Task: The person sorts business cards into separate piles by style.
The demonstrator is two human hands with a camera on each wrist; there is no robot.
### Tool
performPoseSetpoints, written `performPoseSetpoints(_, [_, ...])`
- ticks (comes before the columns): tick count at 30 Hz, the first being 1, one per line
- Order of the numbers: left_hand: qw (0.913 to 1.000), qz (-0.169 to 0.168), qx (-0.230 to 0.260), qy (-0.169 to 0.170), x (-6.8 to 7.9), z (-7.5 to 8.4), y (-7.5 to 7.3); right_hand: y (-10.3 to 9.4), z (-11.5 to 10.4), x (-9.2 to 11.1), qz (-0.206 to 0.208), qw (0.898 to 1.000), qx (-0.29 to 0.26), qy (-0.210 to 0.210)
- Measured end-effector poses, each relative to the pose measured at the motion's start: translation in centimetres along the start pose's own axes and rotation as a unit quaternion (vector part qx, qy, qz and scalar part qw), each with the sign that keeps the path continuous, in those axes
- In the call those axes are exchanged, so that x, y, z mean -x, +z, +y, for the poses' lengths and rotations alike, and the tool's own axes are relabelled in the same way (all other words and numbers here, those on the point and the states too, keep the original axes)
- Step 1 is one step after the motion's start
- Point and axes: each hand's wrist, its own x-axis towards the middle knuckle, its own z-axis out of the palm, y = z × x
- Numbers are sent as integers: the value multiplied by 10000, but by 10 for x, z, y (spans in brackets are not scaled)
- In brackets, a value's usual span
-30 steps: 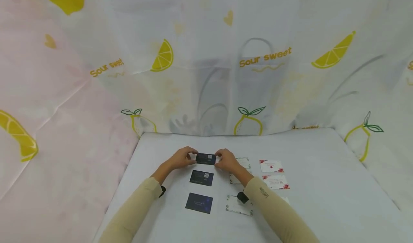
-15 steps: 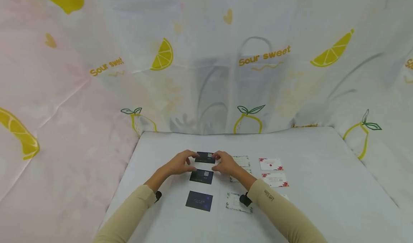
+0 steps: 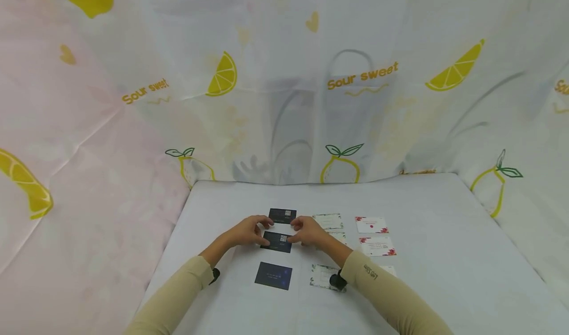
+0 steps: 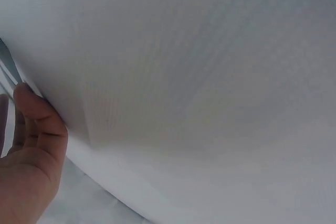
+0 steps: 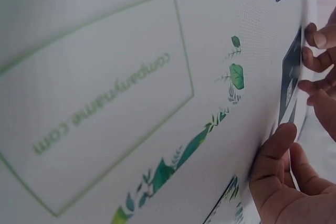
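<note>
The left hand [image 3: 249,231] and right hand [image 3: 310,232] have fingers parted from thumbs in the head view, thumbs at either side of the flat, smooth middle dark card [image 3: 277,244]. The right forearm [image 3: 336,250] partly covers the leafy cards [image 3: 329,221]; the white counter [image 3: 426,275] extends right, past the red-flowered cards [image 3: 377,246]. In the left wrist view, the counter looks finely textured, and the hand is cut off. In the right wrist view, one leafy card's print is blurred; the dark cards appear foreshortened.
</note>
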Motion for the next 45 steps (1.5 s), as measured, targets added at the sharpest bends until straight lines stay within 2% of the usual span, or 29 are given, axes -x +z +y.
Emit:
performPoseSetpoints(7, [9997,80,-212,68,2,0,4,3,2,1,99,9999,27,-29])
performPoseSetpoints(13, [9986,247,-402,222,3,-3,10,4,-2,4,63,9995,287,-144])
performPoseSetpoints(18, [9970,386,-546,397,4,-3,13,7,0,3,134,9961,753,-432])
performPoseSetpoints(21, [9966,452,-576,379,4,-2,14,12,3,2,177,9914,1161,-582])
performPoseSetpoints(27, [9974,389,-596,90,1,-2,15,20,5,2,260,9797,1826,-784])
performPoseSetpoints(31, [9970,380,-676,88,0,-3,16,20,3,4,254,9776,1915,-833])
performPoseSetpoints(38, [9958,464,-731,281,1,-3,17,16,2,7,139,9789,1817,-929])
performPoseSetpoints(45, [9953,491,-820,150,3,-4,17,16,-1,12,11,9762,1887,-1067])
